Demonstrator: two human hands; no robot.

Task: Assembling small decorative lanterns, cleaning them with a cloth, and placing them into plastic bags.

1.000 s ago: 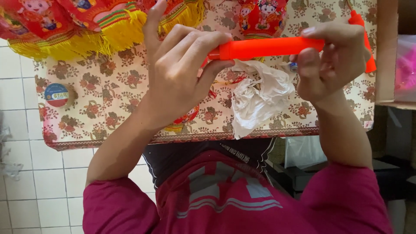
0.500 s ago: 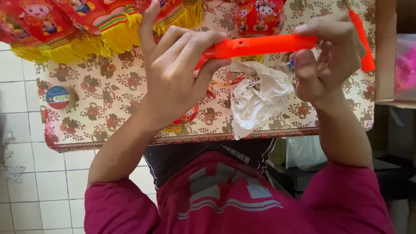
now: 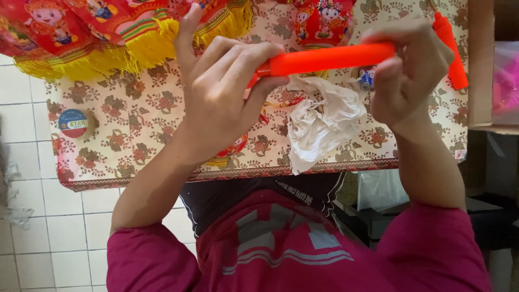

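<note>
Left hand (image 3: 221, 94): clamped on one end of the orange tube (image 3: 330, 58)
Right hand (image 3: 408, 70): clamped on the other end
Tube: held level above the bench (image 3: 140, 124)
Round label (image 3: 73, 123): blue and red, at bench's left
Crumpled paper (image 3: 321, 121): white, under the tube

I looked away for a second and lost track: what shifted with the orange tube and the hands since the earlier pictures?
The orange tube rose slightly at its right end, lifted by the right hand. The left hand kept its grip on the other end. Neither hand let go. The crumpled white paper and the round tin stayed put on the patterned cloth.
</note>
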